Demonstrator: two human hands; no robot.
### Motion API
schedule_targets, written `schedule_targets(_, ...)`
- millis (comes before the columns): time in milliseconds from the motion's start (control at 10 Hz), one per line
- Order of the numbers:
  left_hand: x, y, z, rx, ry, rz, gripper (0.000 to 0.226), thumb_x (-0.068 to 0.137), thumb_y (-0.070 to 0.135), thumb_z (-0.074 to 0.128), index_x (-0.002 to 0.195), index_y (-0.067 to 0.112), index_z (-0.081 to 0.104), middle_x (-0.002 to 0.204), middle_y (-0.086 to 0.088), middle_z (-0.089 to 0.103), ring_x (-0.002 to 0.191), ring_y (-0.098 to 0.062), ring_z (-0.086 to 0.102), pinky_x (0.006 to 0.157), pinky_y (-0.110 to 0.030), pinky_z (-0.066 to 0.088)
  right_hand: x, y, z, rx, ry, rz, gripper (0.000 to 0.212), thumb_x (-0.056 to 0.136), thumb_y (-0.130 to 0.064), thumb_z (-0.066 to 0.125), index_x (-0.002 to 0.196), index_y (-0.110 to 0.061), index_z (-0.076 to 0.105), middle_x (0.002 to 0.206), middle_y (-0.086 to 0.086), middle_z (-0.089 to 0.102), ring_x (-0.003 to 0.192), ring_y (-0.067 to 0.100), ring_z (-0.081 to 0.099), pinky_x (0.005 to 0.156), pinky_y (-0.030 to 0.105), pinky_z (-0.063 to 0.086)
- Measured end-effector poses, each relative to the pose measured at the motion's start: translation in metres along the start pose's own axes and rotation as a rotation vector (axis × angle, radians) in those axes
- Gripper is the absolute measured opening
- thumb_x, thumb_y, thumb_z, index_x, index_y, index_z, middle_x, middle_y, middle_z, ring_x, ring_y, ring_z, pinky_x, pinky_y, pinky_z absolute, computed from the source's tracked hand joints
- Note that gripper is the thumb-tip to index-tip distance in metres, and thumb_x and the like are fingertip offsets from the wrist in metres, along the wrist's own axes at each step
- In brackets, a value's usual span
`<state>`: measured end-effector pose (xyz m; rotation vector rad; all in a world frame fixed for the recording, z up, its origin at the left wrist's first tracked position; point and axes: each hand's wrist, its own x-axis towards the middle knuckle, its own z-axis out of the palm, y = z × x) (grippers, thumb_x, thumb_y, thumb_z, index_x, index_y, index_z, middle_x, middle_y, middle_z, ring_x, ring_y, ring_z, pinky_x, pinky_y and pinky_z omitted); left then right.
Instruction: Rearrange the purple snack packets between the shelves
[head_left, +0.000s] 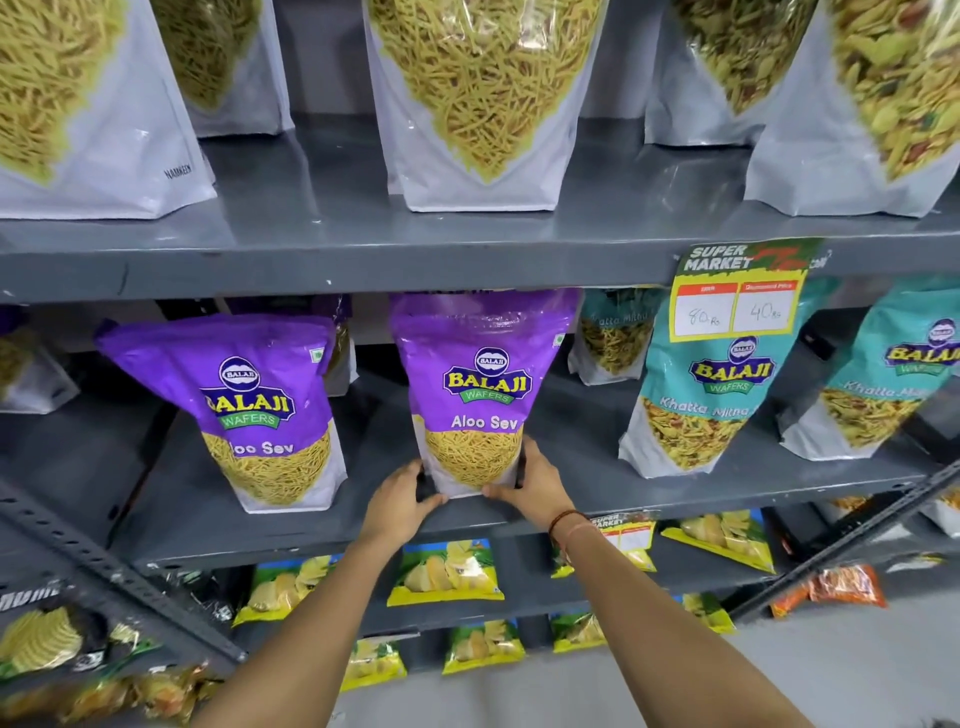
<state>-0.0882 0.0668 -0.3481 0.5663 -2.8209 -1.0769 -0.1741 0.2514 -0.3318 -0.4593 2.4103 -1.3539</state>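
Observation:
A purple Aloo Sev packet (480, 384) stands upright at the middle of the grey middle shelf (363, 525). My left hand (402, 499) grips its bottom left corner and my right hand (535, 483) grips its bottom right corner. A second purple Aloo Sev packet (249, 400) stands to the left, leaning a little, untouched. More purple packets (291, 306) show partly behind it, mostly hidden.
Teal Khatta Mitha packets (696, 395) stand to the right, under a hanging price tag (737, 291). Large white snack bags (483, 104) fill the upper shelf. Yellow chip packets (447, 571) lie on the lower shelves. A slotted shelf post (104, 566) runs at the left.

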Motion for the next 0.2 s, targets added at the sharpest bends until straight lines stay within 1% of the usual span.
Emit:
schedule_targets(100, 0.0045, -0.0012, -0.0027, -0.028, -0.014, -0.008, 0.046, 0.076, 0.024, 0.071, 0.116, 0.009, 0.055, 0.119, -0.011, 0.066, 0.113, -0.029, 0.059, 0.088, -0.036, 0.047, 0.0023, -0.0021, -0.0005, -0.008, 0.012, 0.002, 0.088, 0.067, -0.018, 0.085, 0.139, -0.01, 0.034, 0.136, 0.014, 0.054, 0.127, 0.03, 0.049, 0.105, 0.042, 0.044)
schedule_targets(200, 0.0134, -0.0026, -0.0064, -0.073, 0.031, -0.044, 0.046, 0.077, 0.022, 0.069, 0.119, 0.011, 0.054, 0.122, -0.01, 0.066, 0.116, -0.029, 0.058, 0.091, -0.036, 0.047, 0.0058, -0.0047, -0.0033, -0.04, 0.11, -0.007, 0.08, 0.072, -0.015, 0.08, 0.138, -0.006, 0.037, 0.132, 0.02, 0.054, 0.124, 0.035, 0.05, 0.101, 0.039, 0.044)
